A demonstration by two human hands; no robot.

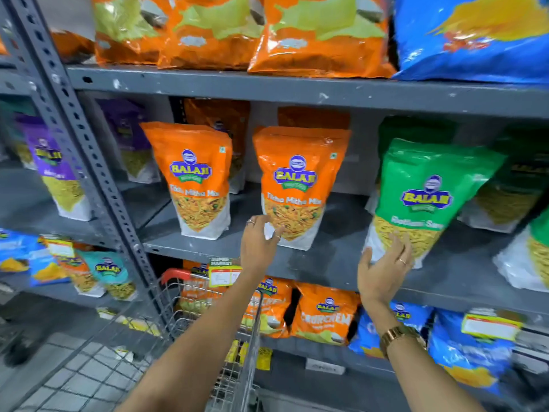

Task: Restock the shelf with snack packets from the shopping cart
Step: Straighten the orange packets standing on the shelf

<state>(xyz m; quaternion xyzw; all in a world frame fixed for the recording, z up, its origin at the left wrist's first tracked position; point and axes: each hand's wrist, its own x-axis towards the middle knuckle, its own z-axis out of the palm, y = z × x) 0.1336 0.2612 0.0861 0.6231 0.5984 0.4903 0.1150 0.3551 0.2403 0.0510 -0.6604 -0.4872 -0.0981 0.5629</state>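
A green snack packet (421, 200) is stood tilted on the grey shelf (326, 257), its lower edge cupped by the spread right hand (383, 269). An orange packet (297, 185) is touched by the spread left hand (258, 242). The cart (208, 322) is seen below both hands.

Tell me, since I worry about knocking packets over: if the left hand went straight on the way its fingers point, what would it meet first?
Most likely the orange packet right ahead: the left hand is open, fingertips already at its lower left corner. Whether they touch is unclear.
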